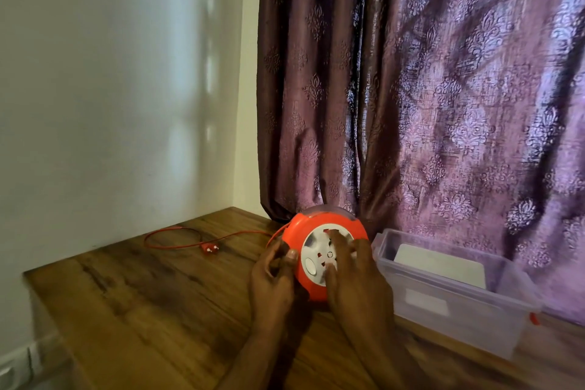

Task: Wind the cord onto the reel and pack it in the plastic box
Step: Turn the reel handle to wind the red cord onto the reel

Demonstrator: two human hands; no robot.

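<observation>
A round orange cord reel with a white socket face stands tilted on the wooden table. My left hand grips its left rim. My right hand lies across the white face with fingers spread on it. A thin red cord runs from the reel's left side, loops over the table and ends in a red plug. The clear plastic box stands open to the right of the reel, with something white lying inside.
A purple patterned curtain hangs behind the reel and box. A pale wall borders the table at the left. A white wall fitting shows at the bottom left corner.
</observation>
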